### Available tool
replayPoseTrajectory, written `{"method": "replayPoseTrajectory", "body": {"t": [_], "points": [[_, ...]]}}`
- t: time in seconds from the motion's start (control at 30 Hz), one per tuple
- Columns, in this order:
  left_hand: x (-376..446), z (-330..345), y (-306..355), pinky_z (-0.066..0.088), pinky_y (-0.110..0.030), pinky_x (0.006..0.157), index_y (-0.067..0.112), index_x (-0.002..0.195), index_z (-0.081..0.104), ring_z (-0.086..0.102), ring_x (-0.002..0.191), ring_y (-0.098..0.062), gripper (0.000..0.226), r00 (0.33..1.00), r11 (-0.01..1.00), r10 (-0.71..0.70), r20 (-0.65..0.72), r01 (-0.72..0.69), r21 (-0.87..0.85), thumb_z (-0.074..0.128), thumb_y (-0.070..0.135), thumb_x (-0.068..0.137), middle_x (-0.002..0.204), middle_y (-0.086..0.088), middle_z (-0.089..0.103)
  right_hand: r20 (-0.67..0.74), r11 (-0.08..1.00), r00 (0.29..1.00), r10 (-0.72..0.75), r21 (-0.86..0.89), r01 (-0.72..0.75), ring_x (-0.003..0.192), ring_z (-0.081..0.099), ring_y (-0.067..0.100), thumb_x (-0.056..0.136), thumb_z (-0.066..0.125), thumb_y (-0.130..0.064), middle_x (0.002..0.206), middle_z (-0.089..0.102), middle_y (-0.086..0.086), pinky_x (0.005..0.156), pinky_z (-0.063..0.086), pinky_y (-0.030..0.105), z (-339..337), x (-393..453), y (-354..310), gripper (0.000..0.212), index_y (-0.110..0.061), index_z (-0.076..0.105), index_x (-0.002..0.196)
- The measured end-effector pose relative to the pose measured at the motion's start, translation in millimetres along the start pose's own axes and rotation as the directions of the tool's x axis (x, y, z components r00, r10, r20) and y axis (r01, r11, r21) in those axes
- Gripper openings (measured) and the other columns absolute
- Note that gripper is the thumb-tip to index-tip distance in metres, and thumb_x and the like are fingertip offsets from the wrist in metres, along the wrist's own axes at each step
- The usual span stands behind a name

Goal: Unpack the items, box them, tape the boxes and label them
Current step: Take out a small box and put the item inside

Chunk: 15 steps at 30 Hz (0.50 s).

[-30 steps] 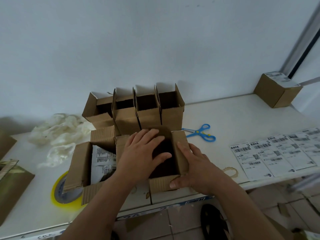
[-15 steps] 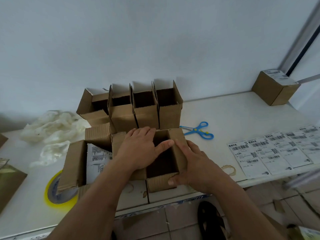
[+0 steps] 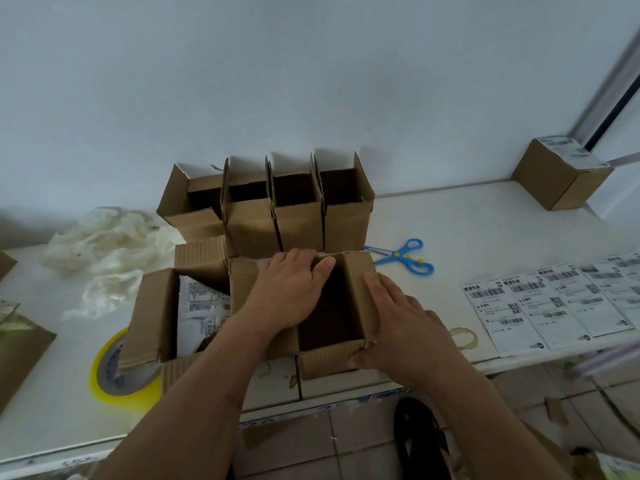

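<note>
A dark sandal (image 3: pixel 420 441) lies on the tiled floor (image 3: pixel 363 455) below the desk's (image 3: pixel 467 230) front edge. Cardboard scraps (image 3: pixel 557 410) litter the tiles toward the right, and a grey wall (image 3: pixel 311 81) rises behind the desk's back edge.

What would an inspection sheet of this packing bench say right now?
Surface: white table, stained near its front edge.
Job's things: open cardboard box in front; four open boxes behind; label sheets; yellow tape roll; labelled box.
Clutter: blue scissors, crumpled plastic wrap.
Hands: left hand holds the box's left wall; right hand grips its right corner.
Cables: nothing seen.
Surroundings: plain wall, tiled floor.
</note>
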<state>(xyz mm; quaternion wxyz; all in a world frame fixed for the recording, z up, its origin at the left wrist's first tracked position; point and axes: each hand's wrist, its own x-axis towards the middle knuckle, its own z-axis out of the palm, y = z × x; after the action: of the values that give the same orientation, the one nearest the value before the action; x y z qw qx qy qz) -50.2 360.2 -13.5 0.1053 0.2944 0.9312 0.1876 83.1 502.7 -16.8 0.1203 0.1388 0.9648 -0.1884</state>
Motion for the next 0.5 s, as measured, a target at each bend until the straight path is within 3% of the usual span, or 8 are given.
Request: {"method": "replayPoseTrajectory", "body": {"t": [0.2, 0.33, 0.5], "points": [[-1.0, 7.1, -1.6, 0.031, -0.041, 0.109, 0.025, 0.138, 0.044, 0.040, 0.127, -0.022, 0.059, 0.999, 0.999, 0.003, -0.041, -0.006, -0.050, 0.016, 0.059, 0.098, 0.138, 0.000, 0.048, -0.041, 0.999, 0.999, -0.033, 0.005, 0.034, 0.148, 0.009, 0.018, 0.068, 0.070, -0.069, 0.161, -0.018, -0.011, 0.116, 0.021, 0.043, 5.0, 3.0, -4.7, 0.127, -0.026, -0.013, 0.154], [-3.0, 9.1, -0.1, 0.031, -0.039, 0.109, 0.025, 0.135, 0.047, 0.039, 0.126, -0.020, 0.054, 0.997, 0.990, -0.027, -0.070, 0.016, -0.142, 0.018, 0.055, 0.101, 0.135, 0.001, 0.049, -0.016, 0.994, 0.998, -0.065, 0.090, 0.067, 0.147, 0.016, 0.015, 0.074, 0.071, -0.063, 0.163, -0.005, -0.011, 0.119, 0.020, 0.040, 9.2, 3.5, -4.8, 0.121, -0.027, -0.012, 0.154], [-0.4, 14.9, 7.6, 0.025, -0.031, 0.103, 0.022, 0.128, 0.053, 0.040, 0.126, -0.021, 0.052, 0.987, 0.953, -0.110, -0.120, 0.070, -0.294, 0.018, 0.052, 0.102, 0.126, 0.000, 0.051, -0.006, 0.959, 0.991, -0.131, 0.252, 0.129, 0.140, 0.032, 0.016, 0.075, 0.077, -0.052, 0.161, 0.012, -0.011, 0.116, 0.031, 0.043, 15.9, 3.3, -6.5, 0.120, -0.032, -0.012, 0.153]]}}
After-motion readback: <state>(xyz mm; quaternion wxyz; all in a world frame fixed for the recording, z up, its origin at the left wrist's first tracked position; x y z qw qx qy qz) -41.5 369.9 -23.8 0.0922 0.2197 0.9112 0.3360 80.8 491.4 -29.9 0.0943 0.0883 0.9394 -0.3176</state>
